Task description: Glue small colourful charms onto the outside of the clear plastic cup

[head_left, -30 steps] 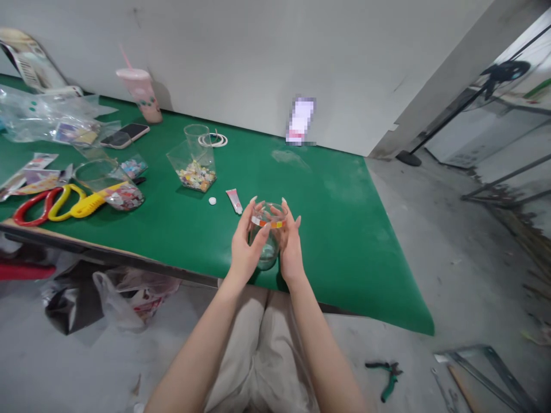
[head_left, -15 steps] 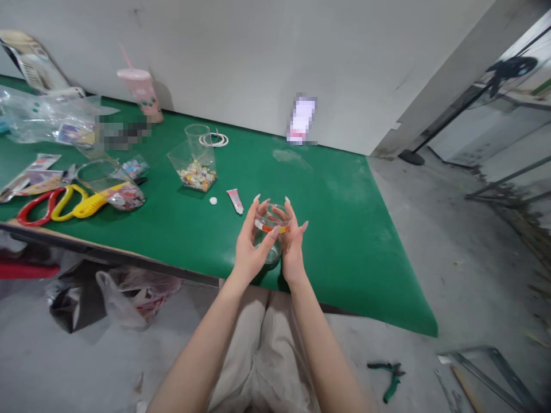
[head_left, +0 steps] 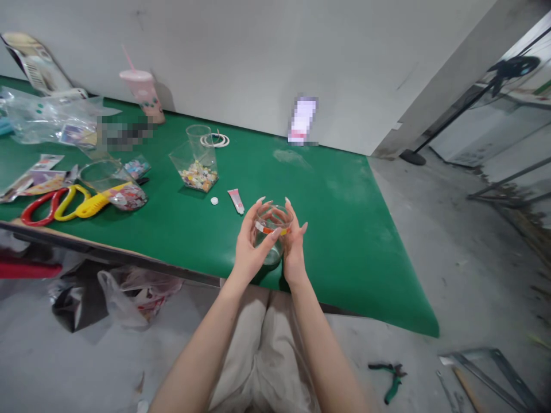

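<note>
Now, head view: glass jar (head_left: 274,252) is sitting slightly farther from tube (head_left: 236,201).
Gap is looking wider than one second ago, hardly changing over the last half; grip is presumably steadying. Left hand (head_left: 249,246) is curving part-curled fingers round the jar, thumb by the coloured band (head_left: 267,230); right hand (head_left: 295,249) is cupping its opposite side, near the front edge of the table (head_left: 353,241).

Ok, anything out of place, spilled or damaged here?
Pliers lie on the floor, an odd spot for a tool. A pale smear marks the green tabletop; possibly a spill, I can't tell. The held glass shows no visible damage.
</note>
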`<state>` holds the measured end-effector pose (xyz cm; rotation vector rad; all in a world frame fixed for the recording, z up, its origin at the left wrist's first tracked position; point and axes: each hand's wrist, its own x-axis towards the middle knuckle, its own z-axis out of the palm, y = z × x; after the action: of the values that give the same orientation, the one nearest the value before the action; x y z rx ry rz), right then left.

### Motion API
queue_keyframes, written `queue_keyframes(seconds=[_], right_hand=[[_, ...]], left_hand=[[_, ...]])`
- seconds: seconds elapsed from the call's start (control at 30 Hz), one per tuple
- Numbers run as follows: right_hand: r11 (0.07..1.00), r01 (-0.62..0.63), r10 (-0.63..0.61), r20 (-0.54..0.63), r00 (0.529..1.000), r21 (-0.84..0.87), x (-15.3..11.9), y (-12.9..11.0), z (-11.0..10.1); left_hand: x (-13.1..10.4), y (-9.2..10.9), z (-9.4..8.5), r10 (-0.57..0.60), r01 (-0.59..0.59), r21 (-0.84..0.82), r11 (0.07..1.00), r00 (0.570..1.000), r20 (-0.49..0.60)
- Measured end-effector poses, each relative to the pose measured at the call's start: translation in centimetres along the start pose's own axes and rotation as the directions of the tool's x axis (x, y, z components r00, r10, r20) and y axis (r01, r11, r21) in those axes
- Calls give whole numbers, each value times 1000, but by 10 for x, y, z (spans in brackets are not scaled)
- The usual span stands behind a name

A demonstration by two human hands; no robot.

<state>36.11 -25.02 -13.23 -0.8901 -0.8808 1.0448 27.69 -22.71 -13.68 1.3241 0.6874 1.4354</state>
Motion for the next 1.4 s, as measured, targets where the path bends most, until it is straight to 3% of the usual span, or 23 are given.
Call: queue_keyframes(seconds=[1.4], right_hand=[[999, 34, -33, 6, 999, -42, -1, 1, 0]], left_hand=[[2, 3, 3, 16, -17, 61, 998, 1000, 4]])
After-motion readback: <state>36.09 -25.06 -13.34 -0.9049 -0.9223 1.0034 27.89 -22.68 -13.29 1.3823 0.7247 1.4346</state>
